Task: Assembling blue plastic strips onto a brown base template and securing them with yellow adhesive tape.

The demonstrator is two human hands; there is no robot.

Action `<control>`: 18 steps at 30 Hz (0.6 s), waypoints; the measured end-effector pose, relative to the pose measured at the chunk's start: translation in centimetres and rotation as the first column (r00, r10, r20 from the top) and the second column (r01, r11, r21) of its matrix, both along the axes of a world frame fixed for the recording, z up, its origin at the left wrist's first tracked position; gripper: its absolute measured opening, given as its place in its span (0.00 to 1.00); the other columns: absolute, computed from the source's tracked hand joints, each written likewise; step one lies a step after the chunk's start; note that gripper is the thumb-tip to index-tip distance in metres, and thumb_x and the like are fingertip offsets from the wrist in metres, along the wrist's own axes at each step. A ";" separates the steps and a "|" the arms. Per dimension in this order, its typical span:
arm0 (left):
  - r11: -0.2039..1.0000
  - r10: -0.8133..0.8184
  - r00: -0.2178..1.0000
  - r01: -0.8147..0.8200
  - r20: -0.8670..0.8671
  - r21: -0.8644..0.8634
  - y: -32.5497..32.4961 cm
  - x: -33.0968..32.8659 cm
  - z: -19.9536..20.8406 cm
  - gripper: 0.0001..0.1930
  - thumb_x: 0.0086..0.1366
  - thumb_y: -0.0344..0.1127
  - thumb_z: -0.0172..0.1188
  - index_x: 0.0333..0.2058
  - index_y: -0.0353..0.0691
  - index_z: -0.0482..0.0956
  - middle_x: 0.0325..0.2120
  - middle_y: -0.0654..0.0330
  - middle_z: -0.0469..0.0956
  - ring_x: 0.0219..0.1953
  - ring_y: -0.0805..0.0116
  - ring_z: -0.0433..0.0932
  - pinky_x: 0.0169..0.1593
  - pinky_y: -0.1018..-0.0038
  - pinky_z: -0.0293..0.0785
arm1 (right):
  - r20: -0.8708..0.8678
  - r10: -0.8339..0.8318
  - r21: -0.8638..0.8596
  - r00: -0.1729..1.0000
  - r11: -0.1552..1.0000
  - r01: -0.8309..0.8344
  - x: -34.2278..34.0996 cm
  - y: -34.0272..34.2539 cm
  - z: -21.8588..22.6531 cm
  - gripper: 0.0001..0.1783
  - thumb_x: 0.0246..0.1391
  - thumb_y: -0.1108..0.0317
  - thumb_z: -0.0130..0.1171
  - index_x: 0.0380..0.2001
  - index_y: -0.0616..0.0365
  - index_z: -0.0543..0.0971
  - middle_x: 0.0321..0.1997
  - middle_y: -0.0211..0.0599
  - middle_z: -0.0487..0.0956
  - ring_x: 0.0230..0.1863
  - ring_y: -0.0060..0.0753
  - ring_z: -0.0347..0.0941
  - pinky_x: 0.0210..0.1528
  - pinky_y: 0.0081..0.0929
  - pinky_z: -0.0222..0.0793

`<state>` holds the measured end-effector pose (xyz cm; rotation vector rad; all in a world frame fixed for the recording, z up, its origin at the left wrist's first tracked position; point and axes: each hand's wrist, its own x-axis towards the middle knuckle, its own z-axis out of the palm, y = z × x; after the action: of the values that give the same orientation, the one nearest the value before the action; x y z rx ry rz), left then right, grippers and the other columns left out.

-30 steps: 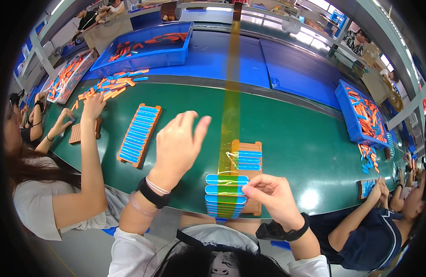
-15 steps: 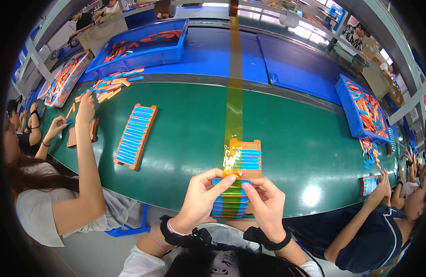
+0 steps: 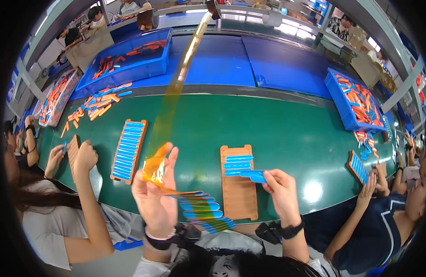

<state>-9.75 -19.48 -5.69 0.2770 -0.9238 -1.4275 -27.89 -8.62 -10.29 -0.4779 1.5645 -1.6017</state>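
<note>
My left hand (image 3: 154,198) is raised left of centre, some fingers stretched up, holding a strip of clear amber tape (image 3: 154,168) bunched at its thumb side. From there a row of blue flat, round-ended strips (image 3: 201,205) stuck to the tape hangs towards the table's near edge. My right hand (image 3: 281,188) pinches what look like two overlapping blue strips (image 3: 253,175) above the right edge of a brown grooved board (image 3: 239,201). Three blue strips (image 3: 238,159) lie in that board's far grooves; its nearer grooves are bare.
The tape runs up to a roll (image 3: 214,9) on the overhead frame. Left of me lies a filled grooved board (image 3: 141,154). Blue bins (image 3: 162,64) (image 3: 349,117) of orange and blue pieces stand at far left and right. Co-workers' hands (image 3: 85,157) (image 3: 369,189) work on both sides.
My hands have moved apart. The left has carried the tape and its blue strips leftward, uncovering the board. My right hand has left the tape and now holds blue strips over the board.
</note>
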 end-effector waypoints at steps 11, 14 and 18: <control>0.596 -0.724 0.687 0.585 0.054 0.550 0.8 2.0 -0.7 0.19 0.64 0.42 0.36 0.43 0.30 0.65 0.44 0.39 0.66 0.42 0.50 0.72 0.44 0.53 0.70 | -0.278 0.138 0.106 0.950 0.988 -0.113 0.4 0.5 1.6 0.06 0.50 0.71 0.55 0.27 0.64 0.75 0.22 0.29 0.75 0.22 0.14 0.67 0.23 0.11 0.59; 0.607 -0.729 0.676 0.564 0.108 0.560 0.9 2.1 -1.1 0.19 0.64 0.41 0.36 0.43 0.30 0.65 0.44 0.41 0.67 0.42 0.51 0.71 0.46 0.54 0.69 | -0.405 0.207 0.198 0.891 0.971 -0.135 0.5 0.5 0.7 0.10 0.49 0.70 0.56 0.29 0.70 0.74 0.22 0.37 0.76 0.22 0.21 0.71 0.25 0.18 0.65; 0.633 -0.697 0.704 0.514 0.137 0.579 1.1 2.3 -1.5 0.20 0.63 0.40 0.36 0.44 0.29 0.64 0.45 0.41 0.67 0.43 0.52 0.72 0.46 0.55 0.70 | -0.714 0.228 0.242 0.662 0.968 -0.072 1.7 0.5 0.1 0.13 0.48 0.70 0.56 0.33 0.71 0.73 0.21 0.46 0.75 0.19 0.36 0.72 0.22 0.27 0.66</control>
<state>-7.41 -18.40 -7.20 0.6736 -0.9619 -2.3399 -26.23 -8.08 -10.15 -1.2340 2.1752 -1.1398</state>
